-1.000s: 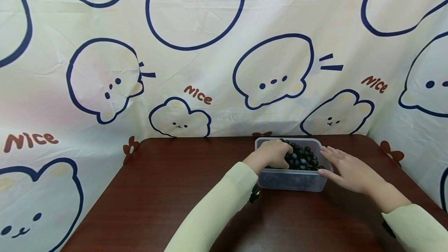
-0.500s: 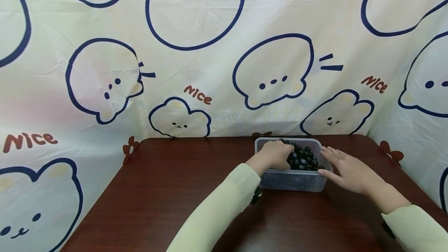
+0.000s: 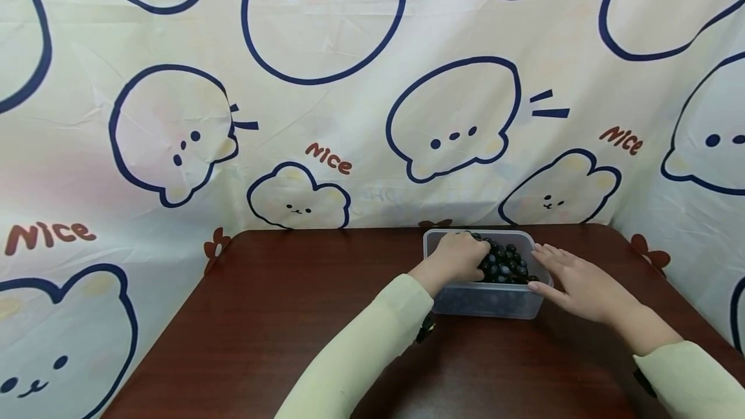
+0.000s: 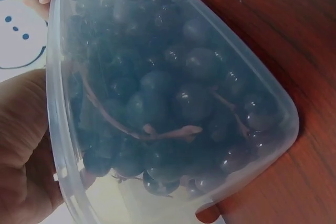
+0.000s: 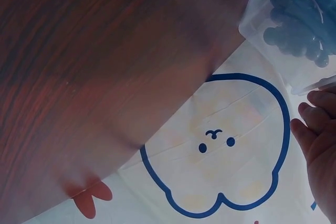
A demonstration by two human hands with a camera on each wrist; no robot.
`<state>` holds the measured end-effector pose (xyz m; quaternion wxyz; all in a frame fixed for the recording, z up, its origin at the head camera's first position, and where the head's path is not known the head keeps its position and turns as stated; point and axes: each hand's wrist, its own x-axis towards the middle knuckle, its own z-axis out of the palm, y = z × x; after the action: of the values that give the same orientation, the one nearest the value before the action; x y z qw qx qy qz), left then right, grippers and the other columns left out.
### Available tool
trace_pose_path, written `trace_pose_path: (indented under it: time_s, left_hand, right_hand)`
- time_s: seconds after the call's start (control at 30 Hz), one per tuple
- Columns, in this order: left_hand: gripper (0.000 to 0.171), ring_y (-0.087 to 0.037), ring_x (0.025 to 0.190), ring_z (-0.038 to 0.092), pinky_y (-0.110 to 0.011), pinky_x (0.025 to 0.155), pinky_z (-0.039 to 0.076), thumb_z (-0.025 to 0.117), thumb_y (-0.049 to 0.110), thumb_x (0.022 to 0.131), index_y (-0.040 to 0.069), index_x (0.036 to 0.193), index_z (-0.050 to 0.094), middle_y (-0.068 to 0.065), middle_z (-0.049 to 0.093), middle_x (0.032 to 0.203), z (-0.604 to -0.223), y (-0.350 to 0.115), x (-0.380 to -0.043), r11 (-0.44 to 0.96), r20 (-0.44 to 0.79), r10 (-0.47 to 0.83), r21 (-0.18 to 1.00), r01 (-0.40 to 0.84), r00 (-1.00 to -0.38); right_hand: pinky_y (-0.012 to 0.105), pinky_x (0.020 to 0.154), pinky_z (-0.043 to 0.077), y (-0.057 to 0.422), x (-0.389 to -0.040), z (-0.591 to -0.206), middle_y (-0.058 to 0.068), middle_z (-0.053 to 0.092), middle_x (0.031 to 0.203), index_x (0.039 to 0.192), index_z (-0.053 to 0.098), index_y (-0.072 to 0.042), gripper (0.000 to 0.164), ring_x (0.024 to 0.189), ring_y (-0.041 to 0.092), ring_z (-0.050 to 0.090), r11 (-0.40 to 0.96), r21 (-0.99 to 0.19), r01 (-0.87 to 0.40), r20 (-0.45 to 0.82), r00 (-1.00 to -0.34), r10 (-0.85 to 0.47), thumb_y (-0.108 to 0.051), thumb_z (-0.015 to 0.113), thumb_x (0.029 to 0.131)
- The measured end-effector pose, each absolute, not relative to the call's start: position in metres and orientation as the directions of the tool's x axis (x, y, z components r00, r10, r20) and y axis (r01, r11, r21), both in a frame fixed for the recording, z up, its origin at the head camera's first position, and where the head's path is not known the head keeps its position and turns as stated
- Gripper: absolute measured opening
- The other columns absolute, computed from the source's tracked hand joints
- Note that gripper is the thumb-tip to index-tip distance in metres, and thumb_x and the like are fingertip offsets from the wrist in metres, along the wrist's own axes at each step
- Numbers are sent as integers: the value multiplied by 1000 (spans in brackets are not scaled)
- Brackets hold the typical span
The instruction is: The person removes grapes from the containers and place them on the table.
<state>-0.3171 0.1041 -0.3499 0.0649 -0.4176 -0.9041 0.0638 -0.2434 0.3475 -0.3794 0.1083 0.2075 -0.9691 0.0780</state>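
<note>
The left hand (image 3: 461, 256) reaches over the tub's left front rim, fingers bent down inside it; their tips are hidden, so I cannot tell whether they grip fruit. Squeezing hard there could split skins, and tugging one stem might strip berries loose or drag the rest along.

The grapes (image 3: 505, 264) are heaped inside the tub (image 3: 489, 302), dark and tightly packed, with stems (image 4: 144, 134) showing through its wall. A tangled stem could snag on the rim if raised, spilling berries onto the table (image 3: 291, 341) around the tub.

The right hand (image 3: 584, 284) rests against the tub's right end, fingers extended, holding nothing. That light touch likely blocks a slide to the right only; a pull to the left, or a load on the rim, could shift or tip the tub.
</note>
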Motion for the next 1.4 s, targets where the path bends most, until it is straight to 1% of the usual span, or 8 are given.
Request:
trace_pose_path:
  time_s: [0.1,0.2,0.37,0.57,0.93,1.2,1.3,1.4]
  left_hand:
    - [14,-10,69,51,-27,69,43,67,38,91,24,89,65,9,52,65,-348,106,-315,625,74,774,-245,741,-629]
    - [23,-10,69,51,-28,72,43,67,39,91,25,73,61,9,52,62,-347,107,-313,617,75,778,-286,733,-624]
    - [35,-11,68,45,-28,68,34,65,35,92,24,62,51,9,49,59,-348,107,-313,620,90,775,-305,723,-626]
    - [34,-12,66,41,-28,64,27,64,33,93,24,63,50,8,49,60,-348,104,-312,611,108,782,-325,722,-614]
    - [26,-11,69,48,-26,62,30,66,38,92,26,70,62,10,56,66,-344,101,-310,600,112,788,-356,716,-605]
    - [20,-12,85,52,-30,74,39,66,47,90,31,78,67,11,63,94,-340,102,-301,576,126,796,-462,675,-592]
    - [20,-10,74,50,-27,65,33,65,44,91,29,78,66,10,62,88,-342,100,-300,564,193,814,-482,670,-547]
    - [19,-8,59,42,-26,57,24,64,39,92,26,78,62,10,57,71,-343,97,-300,554,256,830,-477,682,-495]
  right_hand:
    - [64,99,34,347,-244,-379,31,40,143,139,48,6,76,130,48,39,902,-110,-417,238,-892,-384,-52,60,92]
    - [64,99,33,348,-243,-378,31,39,144,140,47,5,76,131,48,38,901,-115,-418,232,-893,-385,-52,59,92]
    - [63,99,34,348,-244,-379,31,40,143,140,47,5,75,130,47,38,897,-117,-426,243,-888,-390,-51,60,92]
    - [63,99,33,348,-244,-380,31,40,143,139,47,6,75,130,47,38,898,-119,-423,245,-889,-386,-51,60,92]
    - [64,99,33,346,-243,-378,32,39,143,140,47,5,76,130,48,38,900,-124,-417,237,-894,-381,-52,59,92]
    - [64,99,33,346,-243,-379,32,40,143,140,47,5,75,130,48,38,899,-124,-420,239,-892,-384,-52,60,92]
    - [64,99,34,346,-243,-380,32,40,143,140,47,5,75,130,48,38,897,-126,-423,243,-890,-385,-51,60,92]
    - [64,99,34,346,-243,-380,32,40,143,140,47,5,74,130,48,39,896,-130,-425,247,-889,-386,-51,60,92]
